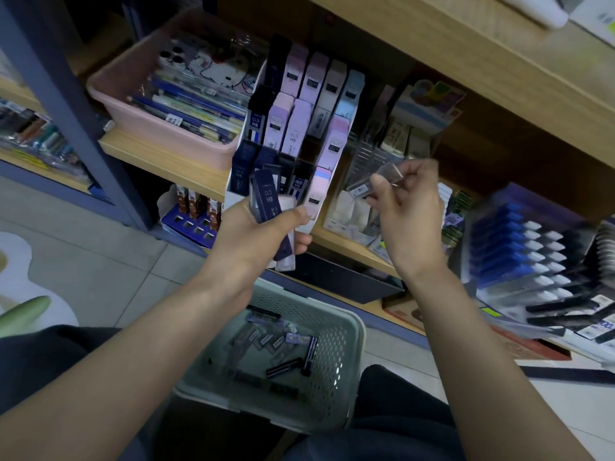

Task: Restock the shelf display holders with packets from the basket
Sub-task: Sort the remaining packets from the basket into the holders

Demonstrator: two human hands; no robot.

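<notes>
— Grey-green basket (342,344) emptied yet?
— No: lead packets (293,338) remain inside; the left hand (253,234) grips HB packets (268,199) by the far display holder (230,194), the right hand (409,211) pinches a clear packet (391,173).

Pink tub (159,128) — grey-green perforated basket (336,344)

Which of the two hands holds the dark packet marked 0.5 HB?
The left hand grips the dark packet marked 0.5 HB, with paler ones behind it. The right hand pinches only a clear packet, which is blurred.
</notes>
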